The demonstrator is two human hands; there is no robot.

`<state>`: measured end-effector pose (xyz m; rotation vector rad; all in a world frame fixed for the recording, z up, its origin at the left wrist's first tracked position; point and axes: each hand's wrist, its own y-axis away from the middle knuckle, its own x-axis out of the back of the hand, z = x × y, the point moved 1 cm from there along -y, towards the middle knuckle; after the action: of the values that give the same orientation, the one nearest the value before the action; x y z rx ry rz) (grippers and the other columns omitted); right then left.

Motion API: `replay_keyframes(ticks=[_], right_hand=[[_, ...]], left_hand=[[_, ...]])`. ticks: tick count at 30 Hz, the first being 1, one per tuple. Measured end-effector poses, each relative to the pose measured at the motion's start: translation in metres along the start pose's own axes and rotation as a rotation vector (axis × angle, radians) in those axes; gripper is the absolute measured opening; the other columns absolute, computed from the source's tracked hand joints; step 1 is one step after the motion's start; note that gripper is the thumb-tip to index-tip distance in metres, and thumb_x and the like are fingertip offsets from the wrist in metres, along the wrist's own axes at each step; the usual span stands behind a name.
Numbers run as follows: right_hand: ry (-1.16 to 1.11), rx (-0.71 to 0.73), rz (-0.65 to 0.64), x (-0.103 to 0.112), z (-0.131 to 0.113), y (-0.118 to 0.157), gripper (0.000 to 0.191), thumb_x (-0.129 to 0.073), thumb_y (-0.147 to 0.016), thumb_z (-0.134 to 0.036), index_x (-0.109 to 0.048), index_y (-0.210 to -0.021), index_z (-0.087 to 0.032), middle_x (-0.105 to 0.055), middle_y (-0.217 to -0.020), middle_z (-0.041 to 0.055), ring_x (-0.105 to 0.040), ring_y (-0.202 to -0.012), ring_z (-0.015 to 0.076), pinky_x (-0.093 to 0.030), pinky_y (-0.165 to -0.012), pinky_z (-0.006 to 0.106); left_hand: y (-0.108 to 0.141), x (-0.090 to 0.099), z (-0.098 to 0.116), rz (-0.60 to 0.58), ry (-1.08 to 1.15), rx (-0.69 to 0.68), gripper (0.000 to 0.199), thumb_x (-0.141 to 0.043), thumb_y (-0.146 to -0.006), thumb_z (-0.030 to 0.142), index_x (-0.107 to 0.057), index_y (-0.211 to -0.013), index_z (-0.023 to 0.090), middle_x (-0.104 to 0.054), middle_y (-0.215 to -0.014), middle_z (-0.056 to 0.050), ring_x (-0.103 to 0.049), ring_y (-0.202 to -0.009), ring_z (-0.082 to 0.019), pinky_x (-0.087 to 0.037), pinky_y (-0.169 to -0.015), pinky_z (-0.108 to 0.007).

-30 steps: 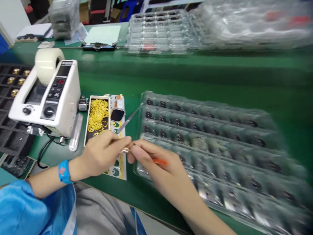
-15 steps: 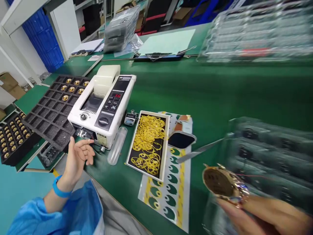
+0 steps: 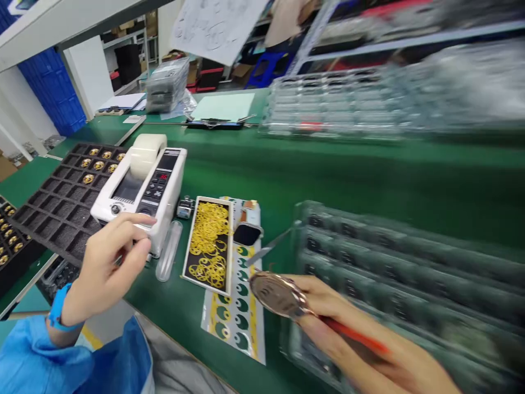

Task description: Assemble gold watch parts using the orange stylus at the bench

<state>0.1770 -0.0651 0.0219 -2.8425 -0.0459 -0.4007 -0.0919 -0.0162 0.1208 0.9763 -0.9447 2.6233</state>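
My right hand (image 3: 344, 334) grips a round, rose-gold watch case (image 3: 278, 294) by its edge, its flat back facing up, above the green table. A red stick-like item (image 3: 356, 335) shows between the fingers. My left hand (image 3: 112, 257) hangs in front of the white tape dispenser (image 3: 172, 180), its fingers curled and thumb close to the forefinger; whether something small is between them cannot be made out. A white-rimmed tray (image 3: 230, 246) of yellow rings (image 3: 210, 227) lies between the hands, partly over a sticker sheet (image 3: 258, 328).
Clear plastic trays (image 3: 394, 241) lie at the right, with more (image 3: 328, 104) along the back. A black foam tray (image 3: 61, 191) with gold parts sits at the left. Metal tweezers (image 3: 268, 247), a clear tube (image 3: 169, 251) and a small counter (image 3: 186, 207) lie near the ring tray.
The view has turned right. My right hand, with the watch case, is now nearer the ring tray. My left hand has lifted in front of the dispenser and its fingers have drawn together.
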Motion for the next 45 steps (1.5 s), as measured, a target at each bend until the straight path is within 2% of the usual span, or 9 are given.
replay_keyframes(ticks=[2, 6, 8, 11, 16, 31, 40, 42, 45], right_hand=[[-0.074, -0.034, -0.048, 0.002, -0.003, -0.005, 0.034, -0.055, -0.091, -0.053, -0.067, -0.079, -0.024, -0.067, -0.09, 0.0071, -0.063, -0.087, 0.0221, -0.053, -0.074, 0.028], [-0.301, -0.169, -0.069, 0.001, 0.001, -0.011, 0.039, -0.057, -0.088, -0.059, -0.062, -0.076, -0.023, -0.058, -0.075, 0.0014, -0.054, -0.07, 0.0153, -0.047, -0.066, 0.024], [-0.365, -0.209, -0.066, 0.0, 0.002, -0.011, 0.041, -0.058, -0.087, -0.062, -0.059, -0.075, -0.022, -0.051, -0.071, -0.0005, -0.047, -0.066, 0.0136, -0.041, -0.062, 0.023], [-0.401, -0.228, -0.109, 0.0, 0.0, -0.009, 0.043, -0.056, -0.088, -0.062, -0.057, -0.075, -0.021, -0.046, -0.071, -0.0014, -0.041, -0.066, 0.0132, -0.035, -0.061, 0.024], [-0.437, -0.238, -0.165, 0.001, -0.006, -0.008, 0.044, -0.052, -0.091, -0.061, -0.053, -0.073, -0.02, -0.041, -0.07, -0.0023, -0.036, -0.064, 0.013, -0.028, -0.059, 0.026], [-0.411, -0.238, -0.141, 0.0, -0.005, -0.007, 0.042, -0.051, -0.092, -0.059, -0.053, -0.072, -0.021, -0.043, -0.069, -0.0023, -0.037, -0.064, 0.0136, -0.029, -0.06, 0.027], [-0.335, -0.204, -0.076, 0.005, -0.005, -0.009, 0.039, -0.051, -0.093, -0.057, -0.057, -0.077, -0.022, -0.049, -0.073, -0.0011, -0.043, -0.068, 0.0142, -0.033, -0.063, 0.026], [-0.359, -0.201, -0.058, 0.006, -0.003, -0.01, 0.039, -0.052, -0.092, -0.058, -0.056, -0.076, -0.022, -0.047, -0.072, -0.0016, -0.041, -0.067, 0.0139, -0.032, -0.062, 0.025], [-0.372, -0.21, -0.072, 0.003, -0.002, -0.01, 0.042, -0.054, -0.09, -0.06, -0.055, -0.075, -0.021, -0.045, -0.071, -0.0017, -0.041, -0.067, 0.0138, -0.033, -0.062, 0.025]], left_hand=[[-0.006, -0.011, 0.007, -0.06, 0.217, -0.025, 0.02, -0.05, -0.093, 0.013, -0.052, -0.075, 0.019, -0.056, -0.076, 0.0, -0.058, -0.086, -0.017, -0.04, -0.066, -0.027], [-0.014, -0.059, 0.011, -0.449, 0.557, 0.1, 0.025, -0.056, -0.092, 0.018, -0.052, -0.068, 0.018, -0.044, -0.071, 0.004, -0.042, -0.064, -0.01, -0.033, -0.057, -0.025], [-0.016, -0.081, 0.009, -0.556, 0.611, 0.177, 0.028, -0.058, -0.092, 0.023, -0.053, -0.065, 0.018, -0.039, -0.067, 0.004, -0.037, -0.061, -0.01, -0.029, -0.055, -0.026], [-0.021, -0.099, 0.004, -0.611, 0.615, 0.221, 0.029, -0.058, -0.092, 0.028, -0.057, -0.065, 0.018, -0.038, -0.067, 0.004, -0.036, -0.062, -0.011, -0.026, -0.056, -0.028], [-0.025, -0.102, 0.0, -0.663, 0.611, 0.25, 0.029, -0.058, -0.092, 0.03, -0.059, -0.065, 0.018, -0.04, -0.068, 0.003, -0.037, -0.064, -0.012, -0.027, -0.057, -0.028], [-0.022, -0.109, 0.0, -0.567, 0.546, 0.196, 0.026, -0.057, -0.089, 0.022, -0.057, -0.063, 0.018, -0.041, -0.065, 0.003, -0.038, -0.06, -0.011, -0.028, -0.054, -0.026], [-0.022, -0.109, -0.009, -0.322, 0.245, 0.131, 0.034, -0.06, -0.088, 0.02, -0.042, -0.059, 0.017, -0.04, -0.061, 0.005, -0.038, -0.056, -0.009, -0.027, -0.051, -0.024], [-0.025, -0.106, -0.012, -0.193, 0.26, 0.11, 0.031, -0.06, -0.088, 0.017, -0.045, -0.061, 0.017, -0.041, -0.062, 0.005, -0.038, -0.056, -0.01, -0.029, -0.051, -0.024], [-0.024, -0.107, -0.01, -0.066, 0.408, -0.013, 0.01, -0.063, -0.087, 0.014, -0.063, -0.078, 0.018, -0.053, -0.079, 0.001, -0.052, -0.069, -0.011, -0.043, -0.061, -0.024]])
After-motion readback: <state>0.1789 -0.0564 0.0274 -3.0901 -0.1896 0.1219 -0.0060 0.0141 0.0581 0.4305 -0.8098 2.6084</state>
